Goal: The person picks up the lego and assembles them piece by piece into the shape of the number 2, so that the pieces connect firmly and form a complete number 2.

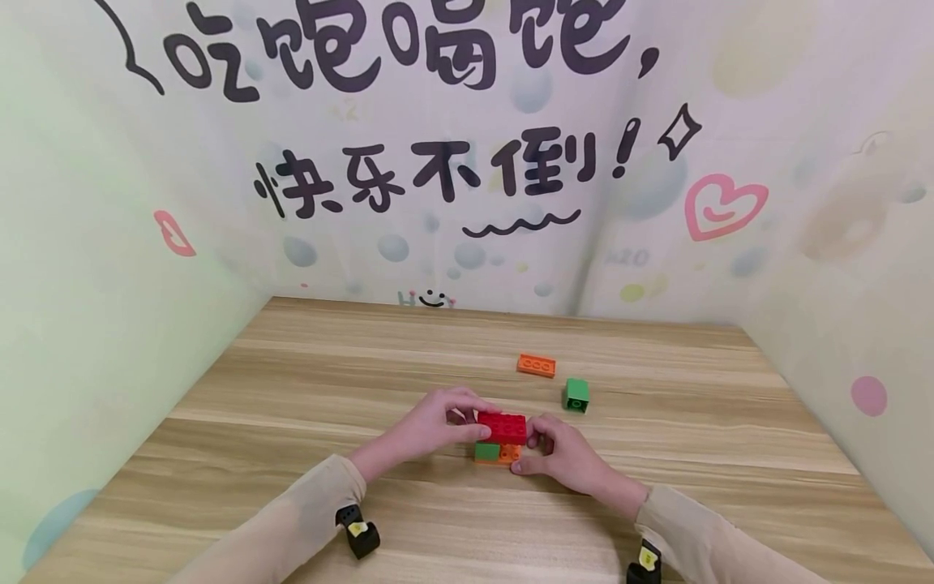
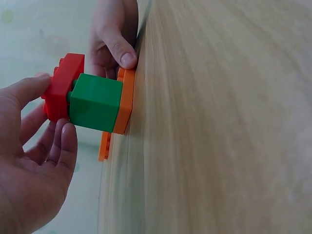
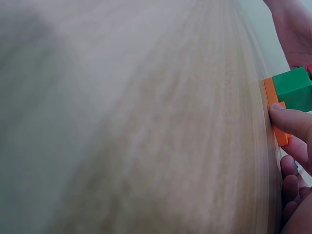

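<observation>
One red brick point(image 1: 507, 431), long axis left-right.

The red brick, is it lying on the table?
No, the left hand holds the red brick at the top of a green brick, which stands on an orange brick.

Wide room lies across the bench point(image 1: 292, 381) at left and far right. The left hand point(image 1: 447, 419) and right hand point(image 1: 567, 457) block both sides of the red brick point(image 1: 505, 427); a front approach runs between the 2 sleeves point(image 1: 284, 519). Beyond, a green block point(image 1: 576, 395) and loose orange plate point(image 1: 536, 366) obstruct.
</observation>
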A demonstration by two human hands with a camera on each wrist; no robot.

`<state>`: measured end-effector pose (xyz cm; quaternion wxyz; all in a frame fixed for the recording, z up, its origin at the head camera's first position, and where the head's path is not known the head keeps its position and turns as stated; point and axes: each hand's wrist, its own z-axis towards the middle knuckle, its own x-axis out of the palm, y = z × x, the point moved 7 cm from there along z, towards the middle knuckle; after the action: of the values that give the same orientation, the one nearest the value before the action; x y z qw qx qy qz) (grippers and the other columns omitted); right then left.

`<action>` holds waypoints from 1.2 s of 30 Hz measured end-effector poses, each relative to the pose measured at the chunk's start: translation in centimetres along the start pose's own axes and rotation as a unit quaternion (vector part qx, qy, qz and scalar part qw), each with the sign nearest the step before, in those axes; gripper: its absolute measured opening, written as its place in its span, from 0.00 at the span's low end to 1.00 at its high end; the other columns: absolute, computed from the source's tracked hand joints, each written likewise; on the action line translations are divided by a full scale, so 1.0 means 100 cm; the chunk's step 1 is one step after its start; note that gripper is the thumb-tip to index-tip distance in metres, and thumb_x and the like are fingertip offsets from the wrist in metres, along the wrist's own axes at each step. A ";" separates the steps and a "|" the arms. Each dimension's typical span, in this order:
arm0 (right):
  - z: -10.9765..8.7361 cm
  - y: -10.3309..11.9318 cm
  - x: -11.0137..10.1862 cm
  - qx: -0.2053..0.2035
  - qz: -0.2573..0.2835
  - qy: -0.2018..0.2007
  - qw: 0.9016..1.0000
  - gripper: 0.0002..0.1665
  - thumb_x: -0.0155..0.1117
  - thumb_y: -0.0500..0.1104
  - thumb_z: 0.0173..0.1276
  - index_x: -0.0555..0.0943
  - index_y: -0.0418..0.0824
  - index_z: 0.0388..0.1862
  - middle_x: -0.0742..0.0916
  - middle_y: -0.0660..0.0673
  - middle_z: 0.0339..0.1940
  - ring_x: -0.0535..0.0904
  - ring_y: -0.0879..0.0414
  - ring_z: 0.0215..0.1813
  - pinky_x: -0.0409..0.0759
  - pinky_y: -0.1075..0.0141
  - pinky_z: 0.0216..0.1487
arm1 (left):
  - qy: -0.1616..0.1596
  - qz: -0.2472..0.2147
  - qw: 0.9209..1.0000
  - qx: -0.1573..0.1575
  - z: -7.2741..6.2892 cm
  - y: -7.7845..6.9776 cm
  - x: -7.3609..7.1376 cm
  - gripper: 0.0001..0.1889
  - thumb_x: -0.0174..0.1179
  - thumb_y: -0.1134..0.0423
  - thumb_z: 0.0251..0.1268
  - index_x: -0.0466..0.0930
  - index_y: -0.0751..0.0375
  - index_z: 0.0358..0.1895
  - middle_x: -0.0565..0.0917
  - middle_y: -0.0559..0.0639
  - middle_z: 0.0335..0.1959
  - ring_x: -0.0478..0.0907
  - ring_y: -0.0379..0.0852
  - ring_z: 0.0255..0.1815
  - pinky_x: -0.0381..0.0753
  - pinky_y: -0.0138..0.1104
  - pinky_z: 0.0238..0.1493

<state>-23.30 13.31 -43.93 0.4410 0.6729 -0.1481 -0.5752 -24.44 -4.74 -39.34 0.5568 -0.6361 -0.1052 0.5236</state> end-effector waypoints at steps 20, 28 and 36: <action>0.000 -0.001 0.000 0.000 0.009 -0.001 1.000 0.20 0.79 0.48 0.54 0.76 0.42 0.33 0.76 0.46 0.33 0.67 0.56 0.35 0.64 0.70 0.34 | -0.020 -0.026 0.999 -0.012 0.001 0.006 0.004 0.15 0.67 0.59 0.63 0.86 0.55 0.53 0.82 0.53 0.39 0.76 0.39 0.38 0.79 0.28 0.41; 0.000 -0.001 0.001 0.001 0.006 -0.002 1.000 0.20 0.79 0.48 0.54 0.76 0.42 0.33 0.76 0.46 0.33 0.67 0.56 0.35 0.64 0.70 0.34 | -0.019 -0.030 0.999 -0.015 0.000 0.007 0.005 0.16 0.67 0.60 0.63 0.86 0.55 0.54 0.81 0.53 0.38 0.75 0.39 0.37 0.79 0.28 0.40; 0.000 0.000 0.000 -0.002 0.002 -0.001 1.000 0.20 0.79 0.48 0.54 0.76 0.41 0.33 0.76 0.46 0.33 0.67 0.57 0.34 0.64 0.70 0.33 | -0.021 -0.028 0.999 -0.013 0.000 0.004 0.005 0.16 0.67 0.60 0.63 0.86 0.55 0.54 0.81 0.53 0.39 0.75 0.39 0.37 0.78 0.27 0.40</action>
<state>-23.29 13.26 -43.95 0.4432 0.6714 -0.1488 -0.5750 -24.40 -4.59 -39.98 0.5606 -0.6290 -0.1420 0.5196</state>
